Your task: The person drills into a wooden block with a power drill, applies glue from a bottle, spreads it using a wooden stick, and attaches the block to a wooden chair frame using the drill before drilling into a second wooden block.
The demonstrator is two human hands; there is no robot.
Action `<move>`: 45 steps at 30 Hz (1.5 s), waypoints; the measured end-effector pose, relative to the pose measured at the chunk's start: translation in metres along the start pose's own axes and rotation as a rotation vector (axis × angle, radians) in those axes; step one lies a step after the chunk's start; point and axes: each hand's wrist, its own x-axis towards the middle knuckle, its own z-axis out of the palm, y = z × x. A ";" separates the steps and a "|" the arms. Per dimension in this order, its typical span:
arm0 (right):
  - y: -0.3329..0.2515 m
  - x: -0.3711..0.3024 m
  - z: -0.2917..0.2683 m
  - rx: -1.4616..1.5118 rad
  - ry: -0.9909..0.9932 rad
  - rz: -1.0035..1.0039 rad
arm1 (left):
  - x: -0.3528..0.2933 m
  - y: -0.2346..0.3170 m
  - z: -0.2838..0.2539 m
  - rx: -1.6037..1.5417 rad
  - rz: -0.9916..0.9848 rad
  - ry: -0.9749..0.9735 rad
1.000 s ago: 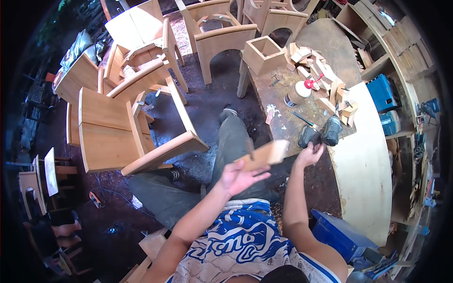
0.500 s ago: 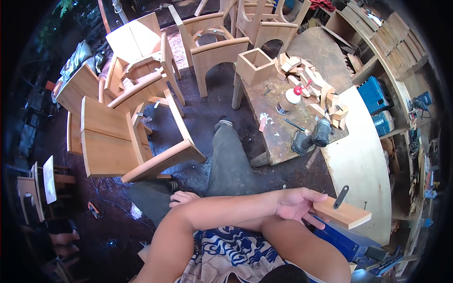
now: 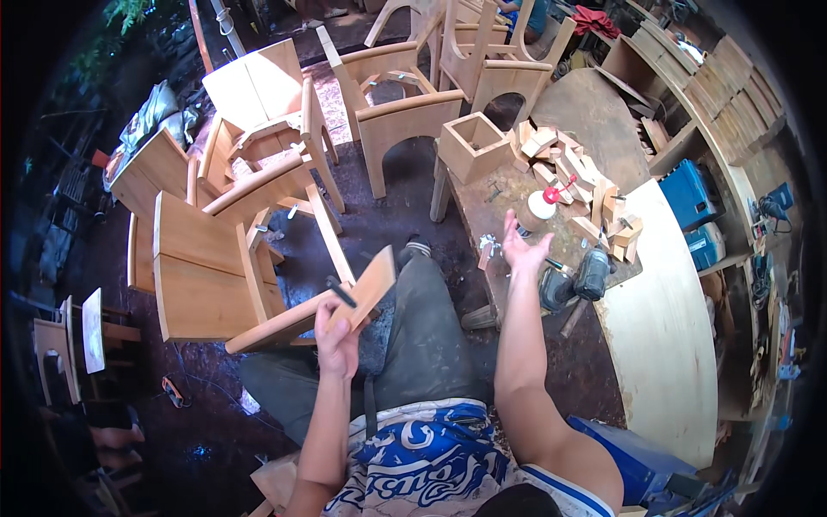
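Observation:
My left hand is closed around a small wooden block, raised above my legs. A dark metal strip with rounded ends sticks out from the block's face. My right hand reaches over the low worktable, fingers spread and nothing in them. Just beyond its fingertips stands a glue bottle with a white top and red cap; the hand partly covers its lower part, and I cannot tell whether they touch. A cordless drill lies to the right of that hand.
An open wooden box and a pile of wood offcuts occupy the table's far side. Unfinished wooden chairs crowd the left and back. A pale board and blue tool cases are on the right.
My arms have uncrossed. The left hand brought the wooden block from the far right to above my legs, while the right hand moved from my knee to the worktable.

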 end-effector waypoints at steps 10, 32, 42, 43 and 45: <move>-0.077 0.113 0.020 0.218 0.145 -0.301 | -0.095 -0.054 -0.089 -0.279 -0.405 0.091; 0.129 -0.260 0.178 -0.379 -0.962 -1.525 | -0.043 -0.046 -0.045 -0.567 -0.348 -0.199; 0.171 -0.171 0.051 -0.736 -0.426 -0.037 | -0.069 -0.028 -0.052 -0.339 -0.311 -0.243; 0.171 -0.179 0.052 -0.812 -0.483 -0.044 | -0.072 -0.028 -0.053 -0.347 -0.309 -0.262; 0.170 -0.183 0.052 -0.769 -0.547 0.029 | -0.070 -0.027 -0.053 -0.360 -0.318 -0.251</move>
